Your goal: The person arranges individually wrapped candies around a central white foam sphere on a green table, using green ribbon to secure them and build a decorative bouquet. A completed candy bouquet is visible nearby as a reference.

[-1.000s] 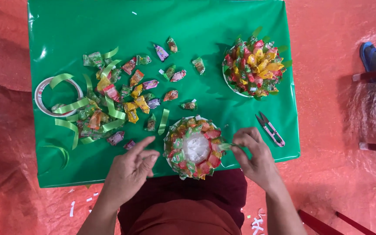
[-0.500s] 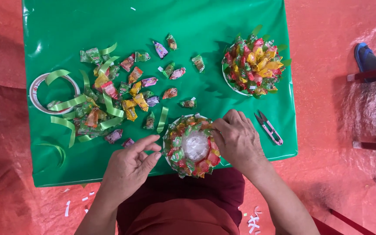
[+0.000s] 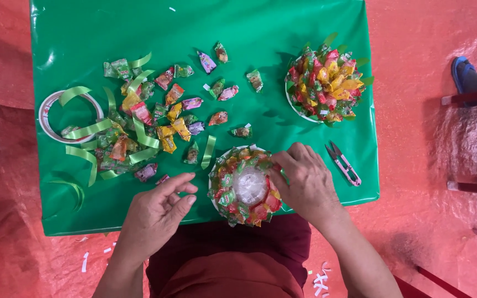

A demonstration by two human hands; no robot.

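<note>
Fingers of the right hand (image 3: 305, 182) curl down over the right rim of the round candy-ringed ornament with the clear plastic dome at its centre (image 3: 245, 186), pressed together on the wrappers there, though whether they pinch a single sweet I cannot tell, since the knuckles hide the tips. Fingers of the left hand (image 3: 158, 212) are loosely spread and slightly bent, holding nothing, hovering just left of the ornament with the fingertips close to its edge but apart from it. That ornament sits at the near edge of the green plastic-covered counter (image 3: 139, 27), directly in front of the person. To do this step well, I judge the right hand should keep even pressure on the rim so the ring of wrappers does not shift, while the free left hand steadies the opposite side, so the piece neither turns nor slides on the slick cover. A gentle grip matters: crinkly wrappers crush and spring loose easily. Loose wrapped candies in mixed colours (image 3: 172, 118) lie scattered to the far left among curls of light green ribbon (image 3: 142, 138), with a white tape roll (image 3: 51, 107) at the far left. A finished candy-covered ornament (image 3: 324, 83) stands far right, and small pink-handled snips (image 3: 344, 164) lie just right of the right hand.
</note>
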